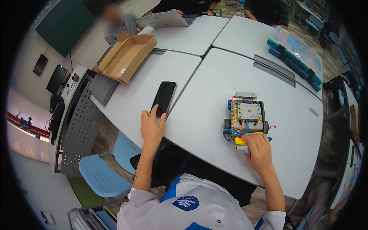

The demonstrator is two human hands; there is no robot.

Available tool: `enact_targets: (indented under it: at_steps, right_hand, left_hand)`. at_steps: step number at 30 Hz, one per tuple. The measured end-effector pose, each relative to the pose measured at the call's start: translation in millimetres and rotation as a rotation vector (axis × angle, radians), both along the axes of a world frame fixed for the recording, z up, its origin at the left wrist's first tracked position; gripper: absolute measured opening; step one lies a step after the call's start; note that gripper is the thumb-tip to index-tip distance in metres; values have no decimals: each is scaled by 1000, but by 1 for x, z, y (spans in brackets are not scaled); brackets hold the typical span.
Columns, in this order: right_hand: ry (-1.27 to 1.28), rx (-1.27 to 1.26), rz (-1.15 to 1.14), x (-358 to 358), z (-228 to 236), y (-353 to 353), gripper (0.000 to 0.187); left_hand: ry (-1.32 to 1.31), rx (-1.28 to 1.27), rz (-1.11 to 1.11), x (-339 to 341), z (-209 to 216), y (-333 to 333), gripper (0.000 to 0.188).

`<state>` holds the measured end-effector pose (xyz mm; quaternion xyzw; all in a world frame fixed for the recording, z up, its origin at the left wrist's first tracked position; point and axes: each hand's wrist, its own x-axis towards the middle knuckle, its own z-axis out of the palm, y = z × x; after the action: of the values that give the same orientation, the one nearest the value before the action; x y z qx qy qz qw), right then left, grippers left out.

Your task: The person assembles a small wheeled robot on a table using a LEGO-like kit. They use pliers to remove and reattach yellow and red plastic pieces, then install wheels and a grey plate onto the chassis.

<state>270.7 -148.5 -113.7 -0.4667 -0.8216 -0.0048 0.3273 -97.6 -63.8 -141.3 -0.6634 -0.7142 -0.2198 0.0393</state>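
Observation:
On the white table stands a small robot car (250, 113) built from plastic bricks, with a grey control box on top, dark wheels, and orange and blue cables. My right hand (260, 152) is curled over its near end, beside yellow and light grey pieces; the fingertips are partly hidden. A black smartphone (165, 96) lies flat to the left with its screen dark. My left hand (151, 129) rests at the phone's near end, index finger and thumb stretched out and the index fingertip on its lower part. Tiny red pieces (273, 127) lie right of the car.
An open cardboard box (126, 57) sits at the far left, by a grey pad (102, 89). Teal-lidded storage cases (295, 53) are stacked at the far right. A laptop (168, 19) and other people are across the table. A blue chair (103, 174) stands left.

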Motion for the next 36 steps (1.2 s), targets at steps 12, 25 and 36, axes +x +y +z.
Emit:
enact_targets:
  at_steps: [12, 25, 36]
  right_hand:
    - [28, 3, -10, 0, -1, 2, 54]
    - [49, 5, -8, 1, -6, 1, 58]
    - [56, 4, -4, 1, -7, 1, 58]
  left_hand:
    - [-548, -54, -449, 104, 40, -30, 35]
    - [-741, -34, -741, 165, 26, -45, 30]
    - [-671, -12, -786, 170, 24, -50, 28]
